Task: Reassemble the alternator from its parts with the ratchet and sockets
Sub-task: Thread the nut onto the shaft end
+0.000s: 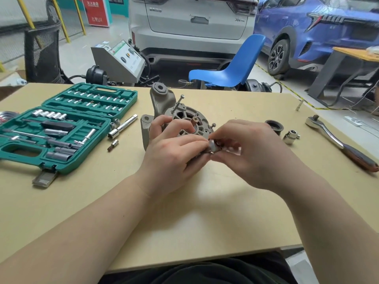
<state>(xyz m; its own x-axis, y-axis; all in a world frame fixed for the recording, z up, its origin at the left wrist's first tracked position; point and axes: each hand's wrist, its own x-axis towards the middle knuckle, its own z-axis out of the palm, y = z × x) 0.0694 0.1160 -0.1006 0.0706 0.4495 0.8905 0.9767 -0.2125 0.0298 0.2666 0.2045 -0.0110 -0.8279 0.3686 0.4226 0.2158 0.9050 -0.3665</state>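
The grey alternator housing (pixel 180 117) stands in the middle of the table, its shaft end up and a long bolt (pixel 178 103) sticking out of its top. My left hand (pixel 170 152) grips the housing's near side, thumb over the rim. My right hand (pixel 244 150) pinches a small chrome socket (pixel 213 146) against the housing's lower right edge. The ratchet (pixel 338 142) lies on the table at the right. A black pulley (pixel 274 126) and a loose chrome socket (pixel 290 137) lie between the ratchet and the housing.
An open green socket case (pixel 61 124) fills the left of the table, with an extension bar (pixel 123 126) and small sockets (pixel 113 145) beside it. A small bit (pixel 299 105) stands at the far right. Beyond the table are a blue chair (pixel 231 66) and parked cars.
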